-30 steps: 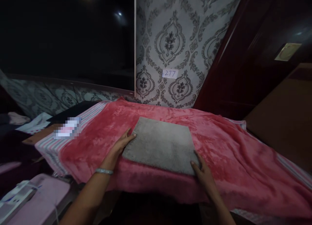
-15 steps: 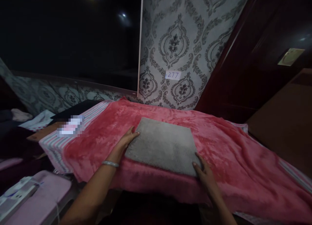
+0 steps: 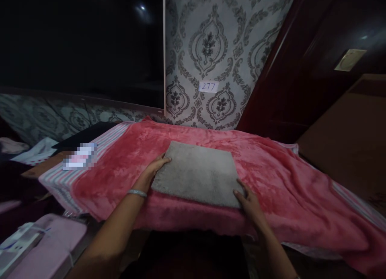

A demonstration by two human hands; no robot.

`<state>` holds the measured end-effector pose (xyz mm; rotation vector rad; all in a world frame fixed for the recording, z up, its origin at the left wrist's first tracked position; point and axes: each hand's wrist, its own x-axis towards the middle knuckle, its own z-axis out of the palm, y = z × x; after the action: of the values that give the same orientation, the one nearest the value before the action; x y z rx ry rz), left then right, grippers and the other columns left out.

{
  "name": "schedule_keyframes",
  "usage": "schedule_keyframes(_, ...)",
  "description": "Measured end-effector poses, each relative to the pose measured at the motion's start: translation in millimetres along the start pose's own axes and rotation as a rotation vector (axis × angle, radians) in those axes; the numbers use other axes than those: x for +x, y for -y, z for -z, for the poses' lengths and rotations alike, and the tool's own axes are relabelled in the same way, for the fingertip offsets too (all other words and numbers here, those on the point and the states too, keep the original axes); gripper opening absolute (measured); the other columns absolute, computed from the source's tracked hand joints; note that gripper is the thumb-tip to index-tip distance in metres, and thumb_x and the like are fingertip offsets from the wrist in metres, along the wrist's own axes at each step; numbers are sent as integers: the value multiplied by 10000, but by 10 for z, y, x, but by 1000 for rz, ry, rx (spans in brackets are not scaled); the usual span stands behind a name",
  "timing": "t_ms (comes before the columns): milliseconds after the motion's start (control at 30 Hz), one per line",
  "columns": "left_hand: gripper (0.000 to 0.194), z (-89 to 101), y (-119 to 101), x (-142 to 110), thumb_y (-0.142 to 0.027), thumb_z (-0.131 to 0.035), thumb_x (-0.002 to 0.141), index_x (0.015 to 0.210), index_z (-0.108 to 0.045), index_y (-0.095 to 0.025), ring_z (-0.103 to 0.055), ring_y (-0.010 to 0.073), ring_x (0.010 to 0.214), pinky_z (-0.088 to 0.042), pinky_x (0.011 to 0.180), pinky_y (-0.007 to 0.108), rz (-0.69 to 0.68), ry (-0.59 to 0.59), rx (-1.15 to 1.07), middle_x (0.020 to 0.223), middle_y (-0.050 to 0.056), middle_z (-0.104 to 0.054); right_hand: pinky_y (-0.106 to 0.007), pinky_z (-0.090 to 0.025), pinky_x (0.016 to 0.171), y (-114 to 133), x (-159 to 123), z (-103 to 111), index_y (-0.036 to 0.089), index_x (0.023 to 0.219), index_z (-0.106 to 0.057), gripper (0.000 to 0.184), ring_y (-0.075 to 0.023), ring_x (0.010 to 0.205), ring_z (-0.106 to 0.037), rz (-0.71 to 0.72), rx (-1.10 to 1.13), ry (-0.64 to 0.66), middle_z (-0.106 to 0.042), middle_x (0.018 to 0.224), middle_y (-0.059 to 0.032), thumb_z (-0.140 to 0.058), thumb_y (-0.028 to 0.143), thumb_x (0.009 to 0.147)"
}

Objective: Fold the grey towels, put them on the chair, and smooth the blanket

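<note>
A folded grey towel lies flat in the middle of a red plush blanket spread over a table. My left hand grips the towel's left edge, thumb on top and fingers under it; a silver bracelet sits on that wrist. At the towel's near right corner my right hand grips in the same manner, thumb on top of the cloth.
A striped cloth shows under the blanket at the left. A pink-covered object with a white device on it stands at the lower left. Patterned wallpaper with a paper label "277", a dark screen and a dark wooden door lie behind.
Both hands stay on the towel's edges; the towel has hardly shifted on the blanket. Only the camera view swings slightly.
</note>
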<state>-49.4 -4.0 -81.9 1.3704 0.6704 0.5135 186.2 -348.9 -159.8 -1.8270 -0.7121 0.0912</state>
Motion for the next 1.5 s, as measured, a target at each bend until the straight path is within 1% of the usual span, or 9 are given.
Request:
schedule_keyframes(133, 588, -33, -98, -18, -220, -664, 679, 1264, -638, -164, -680, 200, 675, -581, 695, 355, 69, -5, -42, 906, 64, -750, -441, -569, 867, 165, 124, 109, 193, 1272, -678, 639, -313, 1069, -662, -13, 46, 65, -692, 1250, -131, -655, 537, 733)
schedule_keyframes(367, 995, -405, -169, -437, -195, -794, 627, 1538, -400, -262, -717, 222, 939, -585, 811, 309, -30, -13, -258, 1263, 80, -699, -302, -495, 592, 539, 645, 692, 169, 1339, -635, 755, -189, 674, -597, -143, 169, 75, -706, 892, -48, -735, 456, 648)
schedule_keyframes(600, 1100, -773, 121, -913, -226, -831, 661, 1604, -269, -291, -548, 280, 1336, -483, 1076, 331, -23, -37, -299, 1552, 89, -487, -392, -544, 725, 104, 662, 905, 166, 1172, -713, 528, -253, 767, -643, -190, -140, 107, -719, 858, -81, -639, 331, 676)
schedule_keyframes(800, 1093, -882, 185, -1032, -304, -843, 677, 1597, -253, -268, -516, 297, 1367, -456, 1125, 376, -101, -102, -321, 1537, 99, -499, -569, -433, 1069, 154, 348, 642, 163, 1332, -612, 569, -347, 1202, -581, 246, -451, -181, -654, 1282, -175, -565, 344, 795)
schedule_keyframes(967, 967, -934, 98, -1063, -267, -851, 680, 1529, -388, -274, -581, 285, 1296, -495, 1077, 351, -87, -158, -344, 1377, 88, -643, -515, -378, 1154, 836, -377, 14, 236, 1578, -321, 788, -288, 1433, -404, 701, -452, 313, -409, 1584, -131, -612, 272, 846)
schedule_keyframes(1067, 986, -939, 39, -1101, -216, -840, 685, 1542, -357, -279, -653, 245, 1184, -537, 991, 305, -46, -179, -390, 1288, 71, -695, -574, -281, 1199, 1109, -754, -351, 270, 1617, -215, 989, -306, 1518, -248, 786, -567, 516, -234, 1669, -118, -675, 136, 752)
schedule_keyframes(1167, 1016, -936, -1, -1140, -202, -799, 712, 1574, -269, -288, -721, 218, 980, -586, 813, 295, 9, -173, -453, 1177, 61, -735, -602, -285, 1186, 1160, -893, -601, 282, 1616, -230, 1055, -331, 1529, -213, 800, -615, 465, -209, 1674, -126, -646, 25, 681)
schedule_keyframes(1367, 841, -893, 54, -1124, -225, -693, 756, 1518, -337, -211, -708, 200, 711, -568, 622, 294, -9, -116, -501, 850, 31, -733, -495, -433, 1127, 1145, -792, -837, 258, 1601, -299, 977, -269, 1429, -434, 798, -521, 193, -468, 1550, -112, -454, -78, 696)
schedule_keyframes(1500, 886, -890, 267, -986, -279, -734, 745, 1515, -299, -224, -702, 195, 761, -570, 685, 303, -144, -100, -408, 914, 42, -731, -387, -518, 1058, 1266, -611, -760, 267, 1499, -497, 874, -214, 1272, -598, 778, -299, 204, -628, 1397, -61, -421, -58, 691)
